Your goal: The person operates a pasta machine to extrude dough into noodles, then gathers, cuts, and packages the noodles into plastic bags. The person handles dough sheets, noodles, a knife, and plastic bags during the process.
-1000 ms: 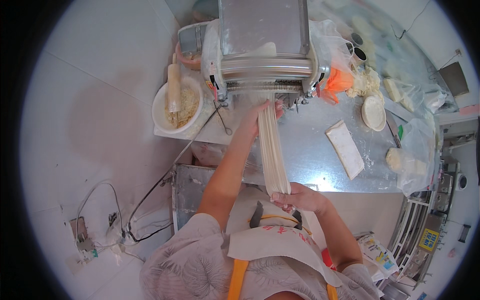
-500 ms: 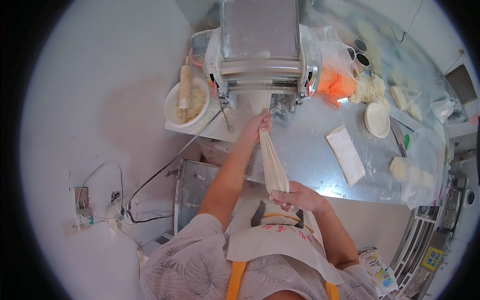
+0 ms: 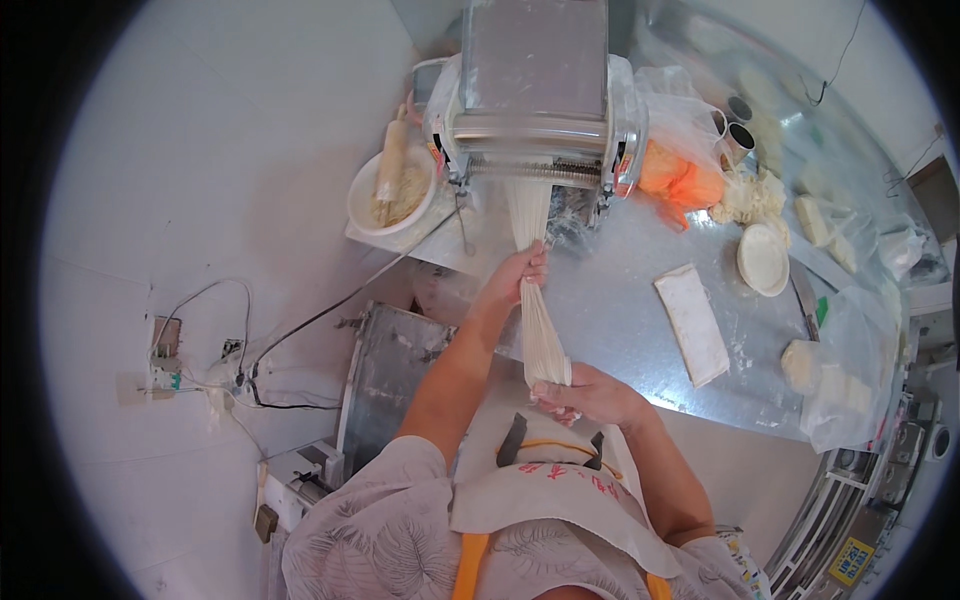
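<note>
- In the head view, a steel noodle machine point(image 3: 530, 132) is standing on a metal table point(image 3: 615, 285), and all places here are being told from that machine.
- A bundle of pale noodle strands point(image 3: 541, 320) is running out from under the machine's rollers toward the person, narrowing at one fist and spreading somewhat below it.
- The left hand point(image 3: 523, 272) is gripping the bundle just on the near side of the machine, its fingers curling closed around the strands.
- The right hand point(image 3: 592, 393) is holding the lower end, farther from the machine and close to the person's apron point(image 3: 550, 500); its fingers are bending in around the strands, with the thumb lying over them.
- Left of the machine, a white bowl point(image 3: 364, 218) is holding pale shreds point(image 3: 407, 193), and a rolling pin point(image 3: 391, 160) is leaning in it.
- Right of the machine, an orange bag point(image 3: 680, 175) is lying close beside it, with a pale dough heap point(image 3: 750, 197) just beyond.
- Nearer the person and to the machine's right, a flat, floury dough slab point(image 3: 692, 325) is resting on the metal; farther right, a round pale piece point(image 3: 762, 258) and a clear plastic bag point(image 3: 845, 380) are lying.
</note>
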